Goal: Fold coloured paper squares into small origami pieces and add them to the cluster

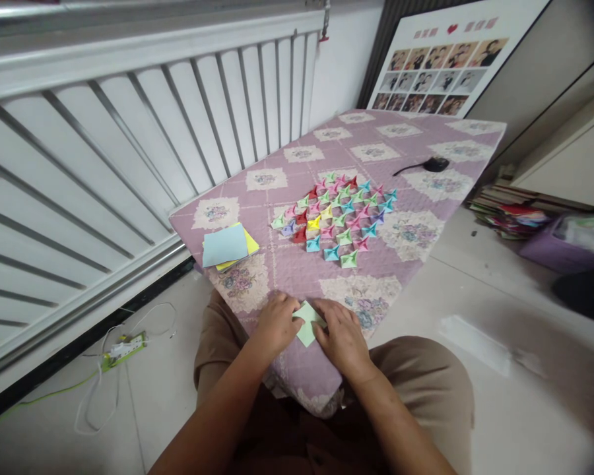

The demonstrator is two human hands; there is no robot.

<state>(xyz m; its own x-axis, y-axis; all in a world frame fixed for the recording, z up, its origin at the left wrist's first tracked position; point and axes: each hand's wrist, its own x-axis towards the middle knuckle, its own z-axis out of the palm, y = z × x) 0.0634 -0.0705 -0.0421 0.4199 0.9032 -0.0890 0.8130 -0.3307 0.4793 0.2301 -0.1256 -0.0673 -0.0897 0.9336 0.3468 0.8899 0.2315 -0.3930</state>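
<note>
A light green square of folded paper [307,328] lies on the purple flowered tablecloth [297,267], turned so one corner points toward me. From the left, my left hand [277,323] grips its edge, thumb on top of the paper. My right hand [344,333] holds the opposite side, thumb likewise pressed on the sheet. Beyond the hands stand several small folded paper pieces [344,237] in rows, coloured pink, green, blue, red, yellow and purple. To the left rests a stack of paper sheets [225,245], pale blue on top with yellow showing beneath.
A black object with a thin cord [435,164] lies toward the table's far right. The white radiator [218,99] runs along the left side. A power strip [123,351] with cables is on the floor. A photo board [435,66] leans behind the table.
</note>
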